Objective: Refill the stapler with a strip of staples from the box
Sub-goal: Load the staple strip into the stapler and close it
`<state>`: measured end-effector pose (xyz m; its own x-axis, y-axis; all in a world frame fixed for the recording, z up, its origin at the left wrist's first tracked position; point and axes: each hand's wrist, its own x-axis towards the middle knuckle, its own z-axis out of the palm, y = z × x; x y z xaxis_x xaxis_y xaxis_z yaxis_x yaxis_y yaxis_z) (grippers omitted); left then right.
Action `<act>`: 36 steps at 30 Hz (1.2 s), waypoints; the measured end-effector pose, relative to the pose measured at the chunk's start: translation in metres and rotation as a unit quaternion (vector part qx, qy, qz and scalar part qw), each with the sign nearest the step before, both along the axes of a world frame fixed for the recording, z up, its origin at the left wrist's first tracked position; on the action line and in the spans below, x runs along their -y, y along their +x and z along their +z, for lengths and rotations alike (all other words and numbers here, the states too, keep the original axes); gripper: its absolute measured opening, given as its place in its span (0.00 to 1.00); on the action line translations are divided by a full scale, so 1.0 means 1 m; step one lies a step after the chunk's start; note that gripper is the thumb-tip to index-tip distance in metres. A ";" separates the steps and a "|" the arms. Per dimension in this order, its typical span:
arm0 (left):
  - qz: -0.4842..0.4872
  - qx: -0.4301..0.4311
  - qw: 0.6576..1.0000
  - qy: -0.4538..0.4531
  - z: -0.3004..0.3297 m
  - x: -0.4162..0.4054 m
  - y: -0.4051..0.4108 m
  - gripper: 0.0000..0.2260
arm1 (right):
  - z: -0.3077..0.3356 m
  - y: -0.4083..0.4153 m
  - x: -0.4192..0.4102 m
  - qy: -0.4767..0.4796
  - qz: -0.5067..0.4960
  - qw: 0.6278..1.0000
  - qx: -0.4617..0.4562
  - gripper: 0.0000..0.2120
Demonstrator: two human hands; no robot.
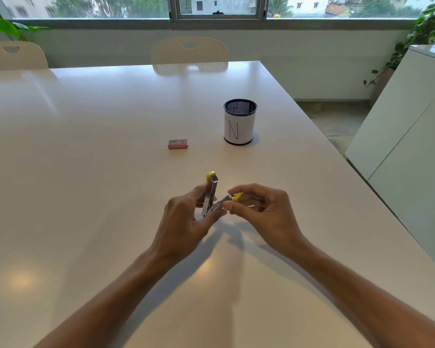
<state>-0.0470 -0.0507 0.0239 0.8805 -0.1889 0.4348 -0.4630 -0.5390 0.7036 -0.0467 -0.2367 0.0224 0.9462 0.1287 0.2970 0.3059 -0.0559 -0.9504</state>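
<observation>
One stapler (211,197), hinged open in a V with two yellow tips, is held above the desk (86,172) toward its near edge. One small red staple box (177,144) lies near the middle of the desk. One mesh pen cup (239,121) with a paper label stands toward the right edge. Two hands are in view: one left hand (183,222) and one right hand (264,209). Two chairs stand at the far edge, one (189,52) central, one (15,56) at the far left corner.
</observation>
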 end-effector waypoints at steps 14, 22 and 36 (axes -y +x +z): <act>-0.135 -0.158 0.959 -0.194 0.005 0.005 -0.005 0.19 | 0.012 0.005 0.004 0.048 0.168 0.979 -0.105 0.24; -0.187 -0.193 0.934 -0.236 0.010 0.007 -0.009 0.15 | 0.014 0.004 0.005 0.076 0.178 0.972 -0.130 0.20; -0.188 -0.191 0.933 -0.238 0.005 0.012 -0.009 0.12 | 0.008 0.007 0.003 0.085 0.093 0.989 -0.082 0.10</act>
